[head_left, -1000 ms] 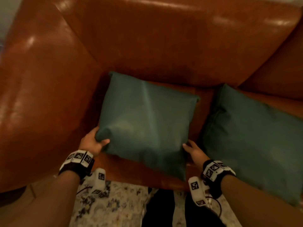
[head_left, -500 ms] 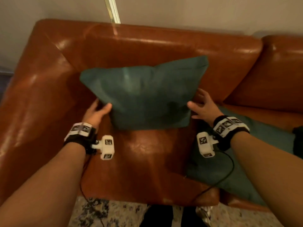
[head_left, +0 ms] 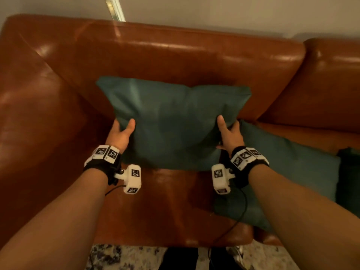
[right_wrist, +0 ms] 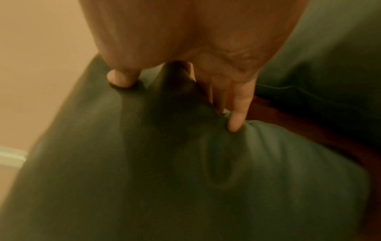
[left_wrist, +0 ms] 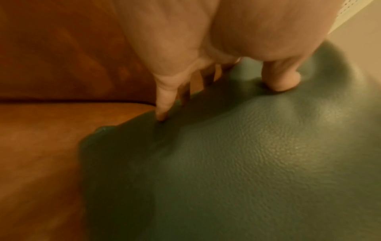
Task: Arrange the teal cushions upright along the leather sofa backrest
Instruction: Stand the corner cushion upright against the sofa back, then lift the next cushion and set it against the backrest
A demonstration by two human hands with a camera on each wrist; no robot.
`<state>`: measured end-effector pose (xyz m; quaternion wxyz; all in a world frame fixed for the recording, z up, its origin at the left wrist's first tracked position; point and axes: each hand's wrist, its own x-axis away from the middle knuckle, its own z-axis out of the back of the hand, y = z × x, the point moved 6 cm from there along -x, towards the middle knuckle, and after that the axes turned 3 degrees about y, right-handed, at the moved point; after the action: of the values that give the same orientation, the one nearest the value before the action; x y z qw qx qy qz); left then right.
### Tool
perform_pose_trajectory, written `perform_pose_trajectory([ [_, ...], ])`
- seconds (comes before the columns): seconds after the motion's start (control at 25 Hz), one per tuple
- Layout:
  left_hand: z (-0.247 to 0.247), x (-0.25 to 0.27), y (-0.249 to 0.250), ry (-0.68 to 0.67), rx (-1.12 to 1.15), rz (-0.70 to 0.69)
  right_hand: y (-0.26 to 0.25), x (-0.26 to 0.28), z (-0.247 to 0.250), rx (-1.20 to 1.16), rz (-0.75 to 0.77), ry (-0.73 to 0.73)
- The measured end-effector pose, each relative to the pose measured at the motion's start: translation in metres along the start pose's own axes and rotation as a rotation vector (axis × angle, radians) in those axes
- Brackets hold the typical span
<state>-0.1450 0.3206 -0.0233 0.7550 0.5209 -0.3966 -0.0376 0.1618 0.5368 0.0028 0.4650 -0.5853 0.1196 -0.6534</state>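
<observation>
A teal cushion (head_left: 173,121) stands upright, leaning on the brown leather sofa backrest (head_left: 175,55), its lower edge on the seat. My left hand (head_left: 121,131) grips its left edge, thumb on the front face and fingers behind. On the opposite edge my right hand (head_left: 228,131) holds it the same way. The left wrist view shows the thumb and fingers (left_wrist: 164,104) pressed into the cushion (left_wrist: 247,163). In the right wrist view the fingers (right_wrist: 237,114) dent the cushion (right_wrist: 144,179). A second teal cushion (head_left: 288,172) lies flat on the seat to the right.
The sofa armrest (head_left: 29,123) rises on the left. A bare stretch of seat (head_left: 165,207) lies in front of the held cushion. A dark cushion edge (head_left: 348,176) shows at far right. A patterned rug (head_left: 120,256) lies below the sofa front, and a wall (head_left: 214,10) stands behind.
The cushion went from lying flat on the seat to standing against the backrest. Both hands moved up with it and now grip its side edges lower down.
</observation>
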Motion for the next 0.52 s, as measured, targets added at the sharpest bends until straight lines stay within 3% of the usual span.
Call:
perform_pose_trajectory([
  [0.2, 0.001, 0.029, -0.005, 0.223, -0.063, -0.039, 0.012, -0.005, 0.021, -0.004, 0.011, -0.081],
  [0.32, 0.003, 0.064, -0.042, 0.354, -0.115, 0.146, 0.036, -0.006, 0.063, 0.197, 0.035, -0.075],
  [0.4, -0.019, 0.091, -0.080, 0.251, -0.332, 0.304, 0.058, -0.009, 0.111, 0.315, 0.050, -0.007],
  [0.52, -0.086, 0.128, -0.136, -0.046, -0.551, 0.426, 0.087, -0.012, 0.198, 0.427, 0.030, 0.126],
])
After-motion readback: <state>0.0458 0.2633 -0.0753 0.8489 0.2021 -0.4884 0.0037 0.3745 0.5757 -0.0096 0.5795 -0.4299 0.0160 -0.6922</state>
